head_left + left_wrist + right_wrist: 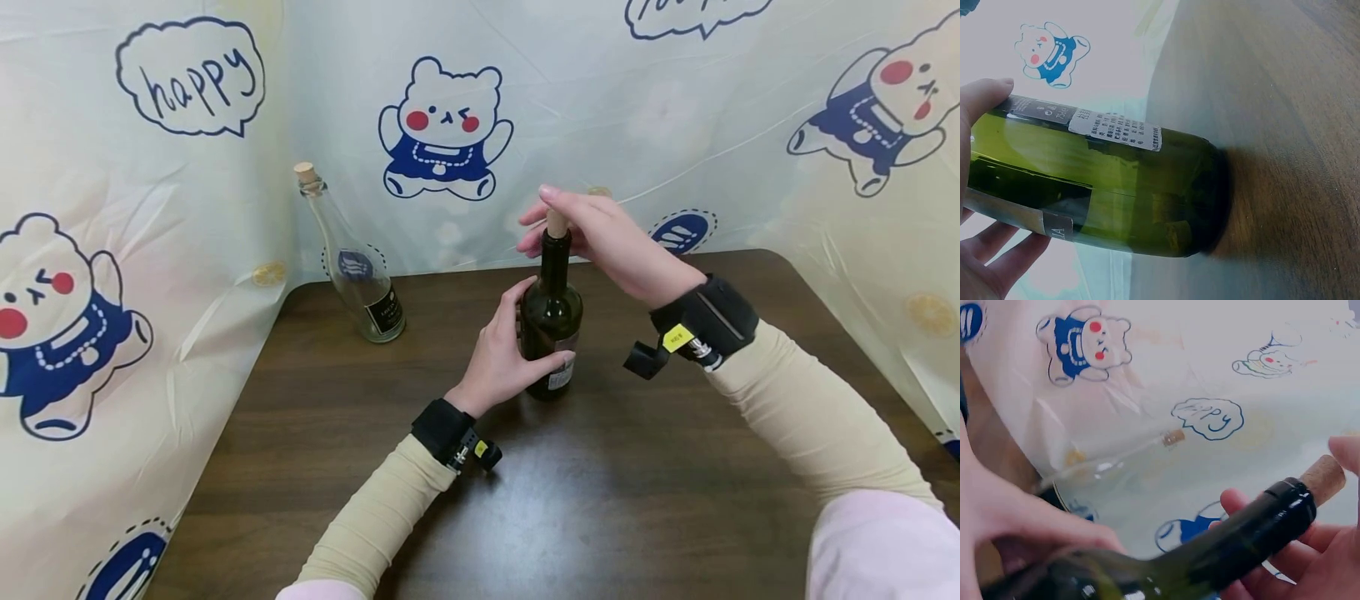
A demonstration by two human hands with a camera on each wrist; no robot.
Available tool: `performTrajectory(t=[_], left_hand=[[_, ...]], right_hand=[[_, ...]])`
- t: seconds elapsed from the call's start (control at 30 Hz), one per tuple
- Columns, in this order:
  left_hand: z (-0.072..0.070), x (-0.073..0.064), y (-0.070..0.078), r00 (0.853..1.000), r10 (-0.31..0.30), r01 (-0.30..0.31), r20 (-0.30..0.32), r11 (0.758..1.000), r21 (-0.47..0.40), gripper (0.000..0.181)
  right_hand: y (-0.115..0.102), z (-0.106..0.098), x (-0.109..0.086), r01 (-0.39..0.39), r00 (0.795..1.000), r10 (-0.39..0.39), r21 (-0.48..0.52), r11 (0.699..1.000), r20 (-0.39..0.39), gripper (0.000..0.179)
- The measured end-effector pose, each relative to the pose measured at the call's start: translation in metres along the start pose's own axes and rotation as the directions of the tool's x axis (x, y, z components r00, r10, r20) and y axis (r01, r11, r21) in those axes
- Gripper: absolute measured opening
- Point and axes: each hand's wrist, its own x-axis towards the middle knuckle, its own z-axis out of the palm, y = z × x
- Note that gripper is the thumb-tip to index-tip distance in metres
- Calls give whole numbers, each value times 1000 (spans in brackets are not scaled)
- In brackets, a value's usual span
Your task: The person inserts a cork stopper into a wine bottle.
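Observation:
A dark green wine bottle [553, 312] stands upright on the table, a cork [557, 223] sticking up from its mouth. My left hand [495, 362] grips the bottle's body, thumb across the front and fingers round the far side. In the left wrist view, a white printed sticker [1116, 130] shows on the green glass. My right hand [618, 250] is up at the neck, its fingers loosely bent behind it. In the right wrist view, a digit of that hand lies right at the top end of the cork [1324, 480].
A clear glass bottle [348, 258] with a black label and a cork in its mouth stands at the back left of the brown wooden table [315, 467]. A patterned cloth [330, 83] with cartoon bears hangs behind and along the sides.

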Motion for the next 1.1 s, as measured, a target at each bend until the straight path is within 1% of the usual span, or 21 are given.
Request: performTrajectory(t=[0.07,0.13,0.2,0.27,0.37,0.53,0.73,1.1], left_hand=[[0,0,0,1000,3,-3,-5,1000,-3,106],[-1,0,0,1000,12,-12,-12,1000,-5,106],[0,0,0,1000,24,-24,-21,1000,-7,106],[0,1,0,999,35,-35,-25,999,-10,106],[1,1,-1,999,44,-45,-28,999,-11,105],[1,0,0,999,38,-38,-26,999,5,105],[0,-1,1,1000,19,-19,-18,1000,-2,106],[1,-1,-2,999,23,-24,-25,1000,-7,106]], right_hand=[[2,2,2,-47,998,44,76,996,46,61],[5,4,3,-82,994,70,145,986,87,61],[9,6,4,-114,988,89,206,972,127,63],[13,8,5,-132,983,95,246,960,156,67],[17,11,6,-116,982,66,288,951,176,68],[19,17,7,-78,984,16,355,932,175,63],[23,20,8,-47,987,-16,384,922,159,60],[25,22,10,-8,991,-41,374,927,124,57]])
